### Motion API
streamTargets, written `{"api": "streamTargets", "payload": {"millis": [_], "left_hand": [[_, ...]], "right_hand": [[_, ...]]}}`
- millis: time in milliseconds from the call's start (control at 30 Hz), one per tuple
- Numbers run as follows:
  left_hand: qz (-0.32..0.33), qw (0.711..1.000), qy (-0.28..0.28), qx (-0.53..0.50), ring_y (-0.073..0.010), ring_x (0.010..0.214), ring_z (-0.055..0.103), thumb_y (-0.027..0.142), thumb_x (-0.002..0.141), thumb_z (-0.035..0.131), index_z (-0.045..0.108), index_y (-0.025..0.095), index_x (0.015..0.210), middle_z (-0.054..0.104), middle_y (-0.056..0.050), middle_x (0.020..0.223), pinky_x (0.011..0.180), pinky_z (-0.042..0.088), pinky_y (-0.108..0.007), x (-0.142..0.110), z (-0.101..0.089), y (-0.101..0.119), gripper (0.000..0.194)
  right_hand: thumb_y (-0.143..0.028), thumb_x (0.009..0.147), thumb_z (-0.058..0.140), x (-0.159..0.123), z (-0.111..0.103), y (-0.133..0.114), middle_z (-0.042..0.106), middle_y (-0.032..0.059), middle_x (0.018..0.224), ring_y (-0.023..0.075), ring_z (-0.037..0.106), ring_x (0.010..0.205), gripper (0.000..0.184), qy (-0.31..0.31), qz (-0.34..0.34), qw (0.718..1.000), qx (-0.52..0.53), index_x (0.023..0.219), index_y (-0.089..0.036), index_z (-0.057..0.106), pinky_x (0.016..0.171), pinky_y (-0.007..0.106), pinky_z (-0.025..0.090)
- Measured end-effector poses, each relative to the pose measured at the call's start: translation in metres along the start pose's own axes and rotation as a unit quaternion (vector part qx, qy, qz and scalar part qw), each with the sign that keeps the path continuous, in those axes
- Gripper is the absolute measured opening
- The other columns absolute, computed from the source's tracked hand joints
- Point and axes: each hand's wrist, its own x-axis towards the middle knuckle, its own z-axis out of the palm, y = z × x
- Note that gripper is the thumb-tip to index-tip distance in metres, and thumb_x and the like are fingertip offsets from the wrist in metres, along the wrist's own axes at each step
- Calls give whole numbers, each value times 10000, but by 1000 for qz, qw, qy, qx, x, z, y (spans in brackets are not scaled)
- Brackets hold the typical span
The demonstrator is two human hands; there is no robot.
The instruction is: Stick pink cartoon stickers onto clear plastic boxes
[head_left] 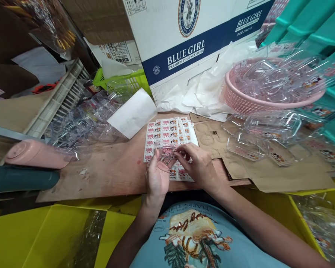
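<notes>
My left hand (158, 178) is palm up, its thumb and fingers closed round a small clear plastic case (167, 150). Pink printing shows on or through the case; I cannot tell whether it is a sticker on the plastic or the sheet behind. At the case's right end, my right hand (198, 162) pinches with bent fingers and thumb. Whether anything small is between those fingertips is hidden. Under both hands lie sheets of stickers (169, 128) with pink lettering and cartoon animals, fanned in a stack.
A pink basket (240, 98) heaped with clear cases stands at the right, with stickered cases (273, 124) before it. Leftward are clear plastic pieces (78, 123), a white paper (134, 113) and a pink bottle (36, 153). A beer carton (162, 37) stands behind.
</notes>
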Motion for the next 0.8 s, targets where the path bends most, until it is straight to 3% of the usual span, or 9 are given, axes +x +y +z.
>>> {"api": "streamTargets", "payload": {"millis": [133, 300, 433, 500, 567, 667, 800], "left_hand": [[12, 1000, -1, 9, -185, 1001, 689, 280, 886, 623, 699, 189, 914, 745, -52, 1061, 963, 524, -387, -1, 1, -1, 121], [7, 1000, 8, -16, -160, 928, 708, 255, 921, 581, 707, 202, 925, 760, -20, 988, 953, 535, -382, -3, -1, 1, 136], [-29, 999, -23, 2, -181, 957, 709, 305, 924, 587, 720, 186, 995, 763, -58, 1016, 908, 545, -339, -11, 4, 0, 193], [-37, 999, -31, 2, -175, 954, 704, 319, 915, 603, 726, 174, 1002, 761, -69, 1025, 888, 542, -302, -16, 8, -2, 209], [-21, 999, -39, -1, -168, 966, 695, 334, 901, 630, 728, 173, 990, 754, -70, 1049, 895, 531, -283, -21, 13, -4, 209], [33, 997, -69, 26, -163, 930, 694, 325, 829, 730, 729, 187, 936, 752, -53, 1029, 875, 529, -270, -26, 18, -7, 175], [134, 983, -73, 102, -118, 767, 677, 310, 731, 830, 721, 194, 851, 739, -1, 854, 755, 524, -207, -21, 28, -17, 199]], "right_hand": [[-266, 967, 569, -3, -1, 5, 692, 74, 888, 187, 631, 731, 134, 13, 19, 1000, 17, 1046, -187, 643, 676, 299, 463], [-428, 875, 690, -2, -14, 24, 670, 53, 833, 201, 600, 646, 652, 52, 59, 997, -11, 1434, -180, 463, 673, 341, 490], [-464, 826, 734, -7, -9, 21, 684, 124, 1091, 260, 667, 922, 830, 4, 71, 992, 107, 1515, -198, 353, 823, 395, 530], [-444, 836, 729, -10, -1, 13, 623, 146, 1258, 279, 626, 1098, 805, -1, 67, 984, 165, 1511, -229, 347, 927, 422, 512], [-415, 872, 694, -12, 7, 5, 584, 131, 1295, 269, 596, 1143, 672, 25, 62, 979, 194, 1461, -258, 411, 982, 427, 490], [-371, 933, 611, -13, 10, -1, 558, 102, 1251, 246, 580, 1145, 474, 71, 58, 973, 210, 1382, -288, 483, 1006, 402, 481], [-343, 992, 489, -19, 8, -4, 513, 87, 1265, 229, 544, 1208, 364, 105, 39, 967, 228, 1353, -301, 518, 1040, 374, 466]]}}
